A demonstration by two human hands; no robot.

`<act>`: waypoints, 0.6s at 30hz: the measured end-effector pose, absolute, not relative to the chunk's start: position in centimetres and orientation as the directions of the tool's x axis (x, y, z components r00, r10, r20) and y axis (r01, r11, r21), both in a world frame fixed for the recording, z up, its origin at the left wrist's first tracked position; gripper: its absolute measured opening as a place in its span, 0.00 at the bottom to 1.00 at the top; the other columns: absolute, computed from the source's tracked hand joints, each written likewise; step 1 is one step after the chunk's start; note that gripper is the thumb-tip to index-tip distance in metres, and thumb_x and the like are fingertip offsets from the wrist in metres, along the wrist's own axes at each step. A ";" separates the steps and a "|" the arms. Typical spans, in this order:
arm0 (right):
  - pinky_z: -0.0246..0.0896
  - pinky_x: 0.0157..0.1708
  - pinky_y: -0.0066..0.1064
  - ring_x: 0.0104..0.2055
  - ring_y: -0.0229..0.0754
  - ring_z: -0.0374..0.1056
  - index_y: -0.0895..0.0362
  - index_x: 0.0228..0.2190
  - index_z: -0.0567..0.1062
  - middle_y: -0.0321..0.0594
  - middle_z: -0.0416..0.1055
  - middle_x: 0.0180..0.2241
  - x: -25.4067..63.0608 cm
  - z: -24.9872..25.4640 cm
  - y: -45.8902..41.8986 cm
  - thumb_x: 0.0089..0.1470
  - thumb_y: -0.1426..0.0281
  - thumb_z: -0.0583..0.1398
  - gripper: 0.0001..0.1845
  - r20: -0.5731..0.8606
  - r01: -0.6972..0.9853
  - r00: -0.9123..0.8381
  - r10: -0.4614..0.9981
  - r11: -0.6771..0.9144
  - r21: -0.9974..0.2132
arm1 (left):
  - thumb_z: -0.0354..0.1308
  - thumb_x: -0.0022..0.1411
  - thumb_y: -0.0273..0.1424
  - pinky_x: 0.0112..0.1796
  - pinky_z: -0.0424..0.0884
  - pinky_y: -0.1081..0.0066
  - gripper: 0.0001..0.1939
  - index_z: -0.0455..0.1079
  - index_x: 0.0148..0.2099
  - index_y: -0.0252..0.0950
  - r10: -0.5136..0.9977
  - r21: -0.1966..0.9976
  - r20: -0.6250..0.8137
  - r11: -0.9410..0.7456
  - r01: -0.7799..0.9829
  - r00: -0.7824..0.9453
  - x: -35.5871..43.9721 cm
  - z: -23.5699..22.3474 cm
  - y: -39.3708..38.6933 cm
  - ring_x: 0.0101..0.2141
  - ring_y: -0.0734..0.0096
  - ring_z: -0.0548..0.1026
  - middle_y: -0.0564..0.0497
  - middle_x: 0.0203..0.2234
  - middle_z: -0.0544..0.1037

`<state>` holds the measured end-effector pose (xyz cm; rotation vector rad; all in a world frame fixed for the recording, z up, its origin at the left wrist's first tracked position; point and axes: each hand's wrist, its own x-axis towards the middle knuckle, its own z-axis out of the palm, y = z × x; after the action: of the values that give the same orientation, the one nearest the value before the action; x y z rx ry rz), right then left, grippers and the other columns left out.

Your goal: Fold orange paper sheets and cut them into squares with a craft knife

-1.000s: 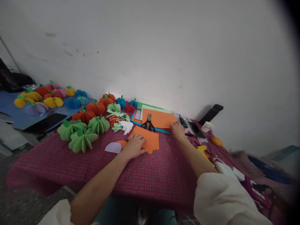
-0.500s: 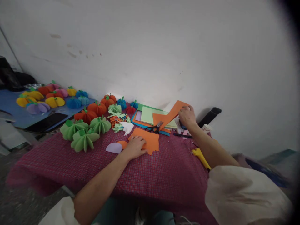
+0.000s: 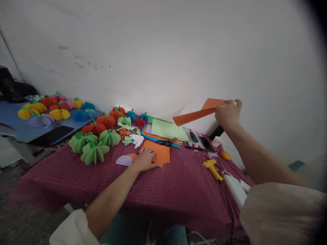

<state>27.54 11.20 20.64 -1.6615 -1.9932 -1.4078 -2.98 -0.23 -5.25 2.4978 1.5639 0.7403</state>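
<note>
My left hand lies with fingers stretched out over a stack of orange paper on the table. Just left of it are a purple half-round piece and a bit of orange paper. Raised up at the right, my right hand is closed around a long orange paper sheet, which hangs in the air toward the left. Scissors with dark handles rest behind the orange stack, at the front edge of a pile of coloured sheets.
Green paper pumpkins, orange ones and scraps occupy the left. Several more pumpkins sit on a blue table. At right lie a yellow glue gun with a cable, a white box, a pen and a paper cup.
My right hand has moved right and up, carrying the orange sheet off the scissors and coloured pile. The glue gun and nearby items came into fuller view. My left hand stays on the orange stack.
</note>
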 end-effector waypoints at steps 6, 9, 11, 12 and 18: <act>0.55 0.35 0.37 0.33 0.47 0.68 0.61 0.34 0.75 0.51 0.73 0.30 24.2 16.5 2.9 0.54 0.74 0.49 0.15 0.429 0.871 -0.321 0.844 0.085 0.483 | 0.59 0.49 0.45 0.51 0.54 0.59 0.26 0.69 0.48 0.35 0.933 0.715 0.331 -0.347 0.607 0.143 -2.4 -4.3 -0.4 0.50 0.54 0.65 0.43 0.47 0.71; 0.57 0.33 0.32 0.36 0.46 0.69 0.58 0.34 0.74 0.48 0.74 0.31 20.9 12.0 -2.1 0.54 0.74 0.50 0.13 0.240 0.839 -0.443 0.864 0.306 0.450 | 0.54 0.55 0.43 0.46 0.62 0.65 0.30 0.60 0.56 0.33 0.972 0.881 0.230 -0.193 0.432 -0.035 -2.4 -3.4 -0.7 0.46 0.60 0.69 0.41 0.47 0.72; 0.58 0.33 0.31 0.36 0.45 0.69 0.59 0.36 0.73 0.47 0.74 0.32 19.0 9.1 -5.0 0.54 0.77 0.51 0.13 0.128 0.820 -0.487 0.864 0.402 0.407 | 0.46 0.60 0.45 0.40 0.66 0.67 0.31 0.55 0.59 0.31 0.984 0.943 0.133 -0.090 0.320 -0.117 -2.5 -2.9 -1.5 0.40 0.64 0.73 0.40 0.44 0.73; 0.58 0.32 0.31 0.35 0.45 0.70 0.59 0.36 0.73 0.47 0.74 0.32 18.2 7.9 -6.2 0.53 0.78 0.50 0.13 0.068 0.812 -0.501 0.863 0.442 0.380 | 0.43 0.61 0.47 0.37 0.67 0.68 0.31 0.56 0.59 0.31 0.989 0.963 0.078 -0.041 0.265 -0.129 -2.6 -2.6 -2.0 0.36 0.65 0.75 0.40 0.42 0.74; 0.61 0.30 0.35 0.33 0.48 0.70 0.61 0.36 0.72 0.50 0.73 0.32 13.8 3.4 -10.0 0.53 0.81 0.48 0.15 0.020 0.790 -0.578 0.816 0.553 0.265 | 0.52 0.52 0.53 0.25 0.66 0.74 0.35 0.63 0.53 0.33 0.987 0.978 -0.158 0.162 0.131 -0.043 -1.9 -2.0 -4.2 0.29 0.67 0.75 0.42 0.35 0.77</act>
<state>13.78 -10.02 3.38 -1.4837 -2.8604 -0.4008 -1.86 -4.16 -2.01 1.1685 1.4031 1.0459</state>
